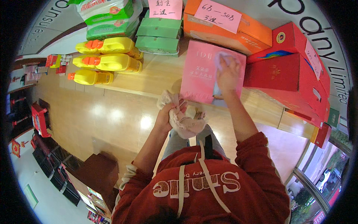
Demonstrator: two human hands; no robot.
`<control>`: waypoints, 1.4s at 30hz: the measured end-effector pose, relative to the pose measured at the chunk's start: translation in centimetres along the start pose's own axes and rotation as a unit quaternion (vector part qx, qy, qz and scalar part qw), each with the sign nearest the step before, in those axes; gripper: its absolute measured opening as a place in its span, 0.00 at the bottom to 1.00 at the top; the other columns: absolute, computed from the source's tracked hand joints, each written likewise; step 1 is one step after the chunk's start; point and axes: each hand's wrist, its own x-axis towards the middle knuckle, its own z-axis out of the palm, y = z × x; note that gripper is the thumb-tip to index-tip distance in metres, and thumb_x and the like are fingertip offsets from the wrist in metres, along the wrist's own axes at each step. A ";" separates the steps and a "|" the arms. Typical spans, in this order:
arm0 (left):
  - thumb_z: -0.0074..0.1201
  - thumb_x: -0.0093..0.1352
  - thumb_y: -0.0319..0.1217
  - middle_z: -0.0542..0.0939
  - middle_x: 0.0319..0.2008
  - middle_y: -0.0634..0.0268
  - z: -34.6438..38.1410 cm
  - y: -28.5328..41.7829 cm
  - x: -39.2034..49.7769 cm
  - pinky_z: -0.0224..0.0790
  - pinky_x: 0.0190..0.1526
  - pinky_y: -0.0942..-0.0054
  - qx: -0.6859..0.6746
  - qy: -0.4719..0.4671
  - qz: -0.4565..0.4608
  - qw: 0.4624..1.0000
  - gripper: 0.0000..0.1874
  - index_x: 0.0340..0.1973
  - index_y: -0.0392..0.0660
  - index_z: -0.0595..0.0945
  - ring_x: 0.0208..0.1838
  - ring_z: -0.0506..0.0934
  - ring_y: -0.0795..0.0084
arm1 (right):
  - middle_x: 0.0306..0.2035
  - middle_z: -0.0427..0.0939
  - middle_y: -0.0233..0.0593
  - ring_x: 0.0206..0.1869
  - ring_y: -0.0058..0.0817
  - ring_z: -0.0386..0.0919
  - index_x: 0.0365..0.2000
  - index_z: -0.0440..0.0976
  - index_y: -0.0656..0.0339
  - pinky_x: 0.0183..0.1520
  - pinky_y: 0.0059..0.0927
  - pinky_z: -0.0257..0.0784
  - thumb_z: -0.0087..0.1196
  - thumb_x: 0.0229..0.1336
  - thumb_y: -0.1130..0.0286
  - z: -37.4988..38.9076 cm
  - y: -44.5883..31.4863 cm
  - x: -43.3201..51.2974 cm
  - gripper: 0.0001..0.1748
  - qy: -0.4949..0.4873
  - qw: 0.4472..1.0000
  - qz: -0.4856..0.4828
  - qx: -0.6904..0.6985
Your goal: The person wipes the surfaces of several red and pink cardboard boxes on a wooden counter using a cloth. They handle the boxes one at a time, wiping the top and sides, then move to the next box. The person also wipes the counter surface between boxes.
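A pink cardboard gift box with printed writing lies on the wooden counter in front of me. Over the upper right of its top, my right hand presses down a bunched pale purple cloth; hand and cloth are slightly blurred. My left hand grips a crumpled whitish cloth in front of the counter, close to the box's near edge. The far fingers of that hand are partly hidden by the folds.
Yellow jugs with orange caps lie left on the counter, before green packages. Green boxes, an orange box and red boxes surround the pink box's back and right. A brown cabinet stands behind left.
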 end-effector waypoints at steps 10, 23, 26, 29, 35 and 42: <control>0.56 0.66 0.28 0.80 0.55 0.52 0.5 -0.4 0.3 0.72 0.63 0.56 -0.031 -0.015 0.020 0.999 0.30 0.65 0.37 0.72 0.59 0.80 0.56 | 0.57 0.75 0.44 0.62 0.50 0.70 0.52 0.82 0.54 0.66 0.48 0.67 0.53 0.58 0.76 -1.9 -5.9 -3.3 0.21 -0.169 0.914 -0.157 0.335; 0.53 0.67 0.27 0.78 0.60 0.50 1.3 -0.4 -0.7 0.69 0.66 0.57 -0.039 -0.007 0.024 0.999 0.30 0.66 0.36 0.69 0.62 0.77 0.56 | 0.60 0.71 0.40 0.59 0.47 0.68 0.55 0.81 0.44 0.64 0.47 0.68 0.52 0.62 0.69 -1.1 -7.9 -5.2 0.22 -0.160 0.962 -0.171 0.140; 0.54 0.67 0.28 0.77 0.60 0.50 1.1 -0.4 -0.6 0.68 0.66 0.58 -0.036 -0.006 0.018 0.999 0.30 0.66 0.37 0.70 0.63 0.76 0.56 | 0.59 0.70 0.40 0.60 0.47 0.68 0.55 0.80 0.44 0.63 0.46 0.68 0.51 0.64 0.67 -2.4 -6.8 -5.7 0.20 -0.211 0.948 -0.196 0.137; 0.55 0.67 0.28 0.77 0.61 0.52 1.1 -0.5 -1.0 0.67 0.67 0.58 -0.031 -0.013 0.022 0.999 0.31 0.66 0.37 0.69 0.64 0.75 0.57 | 0.57 0.72 0.42 0.59 0.47 0.69 0.54 0.80 0.46 0.62 0.44 0.69 0.52 0.66 0.65 -1.1 -6.2 0.1 0.18 -0.170 0.957 -0.077 0.223; 0.54 0.68 0.29 0.75 0.64 0.54 0.6 -0.6 -0.4 0.63 0.70 0.58 -0.009 -0.027 0.023 0.999 0.32 0.68 0.38 0.68 0.70 0.72 0.58 | 0.56 0.72 0.42 0.58 0.47 0.71 0.53 0.81 0.45 0.60 0.43 0.71 0.51 0.64 0.67 2.5 -6.1 -1.1 0.19 -0.070 0.983 -0.049 0.162; 0.54 0.68 0.28 0.74 0.66 0.53 0.8 0.1 -0.7 0.63 0.70 0.57 0.003 -0.016 0.005 1.000 0.33 0.69 0.39 0.67 0.69 0.72 0.58 | 0.52 0.77 0.40 0.56 0.44 0.73 0.53 0.81 0.43 0.58 0.43 0.72 0.55 0.57 0.71 -3.1 -1.1 -7.5 0.23 -0.230 0.909 0.070 0.339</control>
